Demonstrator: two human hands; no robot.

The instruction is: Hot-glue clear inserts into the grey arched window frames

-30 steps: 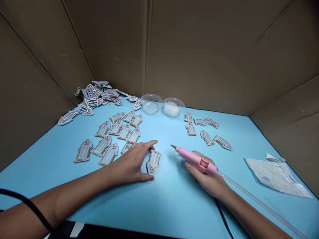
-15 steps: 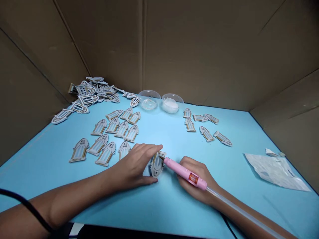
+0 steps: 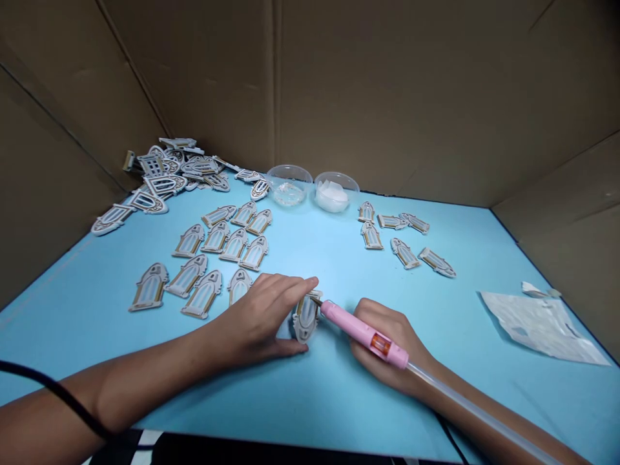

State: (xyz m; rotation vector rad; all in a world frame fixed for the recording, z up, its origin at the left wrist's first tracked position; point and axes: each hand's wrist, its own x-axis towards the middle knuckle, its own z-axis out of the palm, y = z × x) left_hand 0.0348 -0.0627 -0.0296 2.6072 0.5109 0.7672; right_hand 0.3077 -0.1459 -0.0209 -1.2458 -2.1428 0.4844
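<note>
On blue table, cardboard walls — hands working

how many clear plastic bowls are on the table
2. One clear round plastic bowl sits at the far edge of the blue table; the second, holding white pieces, is just right of it, close beside.

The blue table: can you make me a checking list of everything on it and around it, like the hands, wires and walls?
Surface: blue table, flat.
Job's things: window-shaped piece tilted under the left hand; pink pen tool in the right hand, tip touching the piece.
Clutter: rows of pieces, a pile, a small group, two clear bowls, plastic bag.
Grippers: left holds the piece, right grips the tool.
Cables: clear tube from the tool; black cable over the left arm.
Surroundings: cardboard walls.
</note>
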